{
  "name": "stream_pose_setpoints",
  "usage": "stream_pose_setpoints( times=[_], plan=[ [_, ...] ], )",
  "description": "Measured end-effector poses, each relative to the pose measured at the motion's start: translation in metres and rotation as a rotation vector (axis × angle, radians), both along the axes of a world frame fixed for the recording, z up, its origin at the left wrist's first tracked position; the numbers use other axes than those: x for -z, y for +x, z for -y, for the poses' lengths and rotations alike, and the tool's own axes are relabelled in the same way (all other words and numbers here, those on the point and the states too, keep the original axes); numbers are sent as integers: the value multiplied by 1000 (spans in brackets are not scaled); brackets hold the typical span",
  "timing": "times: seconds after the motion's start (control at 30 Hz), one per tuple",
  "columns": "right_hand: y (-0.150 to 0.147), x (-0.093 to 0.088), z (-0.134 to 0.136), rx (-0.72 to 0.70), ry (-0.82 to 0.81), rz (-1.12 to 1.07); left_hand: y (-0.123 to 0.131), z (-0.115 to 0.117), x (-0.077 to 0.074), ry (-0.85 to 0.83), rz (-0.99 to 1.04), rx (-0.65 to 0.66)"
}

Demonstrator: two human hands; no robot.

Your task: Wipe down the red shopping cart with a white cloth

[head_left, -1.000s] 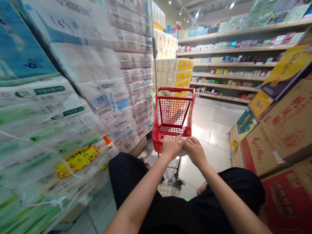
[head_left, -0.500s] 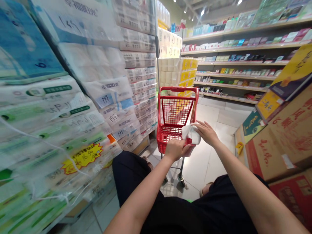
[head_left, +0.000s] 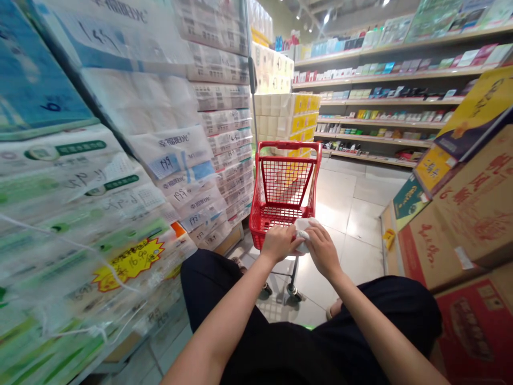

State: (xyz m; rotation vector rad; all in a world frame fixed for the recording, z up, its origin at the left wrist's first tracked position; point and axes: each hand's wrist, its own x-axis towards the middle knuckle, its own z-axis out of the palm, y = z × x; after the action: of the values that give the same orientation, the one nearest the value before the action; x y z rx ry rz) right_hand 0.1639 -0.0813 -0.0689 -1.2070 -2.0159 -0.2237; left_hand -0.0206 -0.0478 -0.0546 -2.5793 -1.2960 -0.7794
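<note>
A crumpled white cloth or paper wipe (head_left: 303,225) is bunched between my two hands at the near right corner of a small red shopping cart (head_left: 262,219). My right hand (head_left: 323,249) is closed over the wipe from the right, fingers bent on top of it. From the left, my left hand (head_left: 278,243) pinches at the wipe's edge, its knuckles up against the cart's rim. Part of the wipe and of the cart's corner is hidden behind my fingers. The cart stands upright in front of my knees, its red mesh panel facing me.
Tall stacks of wrapped tissue packs (head_left: 164,187) rise on the left, one bearing a yellow price tag (head_left: 130,262). Cardboard cartons (head_left: 452,224) are piled at the right. Stocked shelves (head_left: 385,96) line the far wall, and tiled floor (head_left: 360,224) runs between.
My right hand has come down and left, its fingers curling in over the wipe. Both hands are now closer together. The view has shifted slightly to the right.
</note>
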Motion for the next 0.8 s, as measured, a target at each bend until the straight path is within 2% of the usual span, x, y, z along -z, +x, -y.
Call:
stream_pose_setpoints(
  times=[0.1,0.23,0.43,0.63,0.7,0.8],
  plan=[
    [2,-4,-2,-22,-11,41,1,2,1,-4,6,-8],
    [30,-18,-26,-102,-63,158,4,5,1,0,13,23],
    [66,-33,-77,-25,-192,175,15,9,-2,-5,34,40],
    [78,-37,-126,36,-259,114,20,13,-3,-11,5,55],
    [76,-34,-131,37,-237,102,21,13,-3,-9,3,35],
    [70,-28,-124,46,-194,96,22,12,-4,-10,1,35]
  ],
)
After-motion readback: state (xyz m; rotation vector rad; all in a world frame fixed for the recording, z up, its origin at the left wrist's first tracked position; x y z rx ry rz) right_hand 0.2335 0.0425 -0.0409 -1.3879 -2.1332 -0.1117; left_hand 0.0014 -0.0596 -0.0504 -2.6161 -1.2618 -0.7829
